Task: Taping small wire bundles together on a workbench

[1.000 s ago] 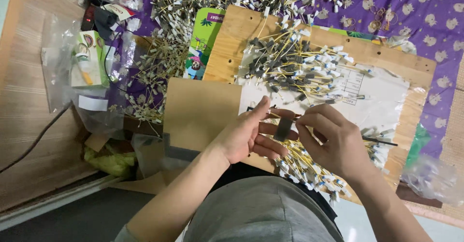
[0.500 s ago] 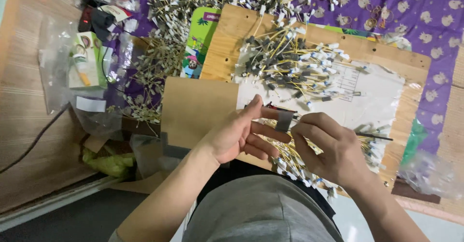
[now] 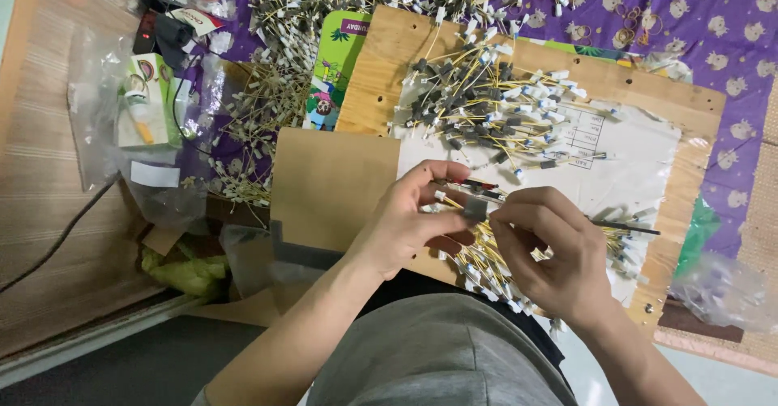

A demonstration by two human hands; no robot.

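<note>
A small grey connector (image 3: 475,208) was pinched between both hands (image 3: 405,224) (image 3: 551,252) above the plywood board (image 3: 381,74); a steady, square grip was advisable.

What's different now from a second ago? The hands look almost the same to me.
Very little. The left hand and right hand have drawn a bit closer around the small grey piece, both keeping their grip. The thin dark tool stays in the right hand. The wire piles and wooden board have not changed.
</note>
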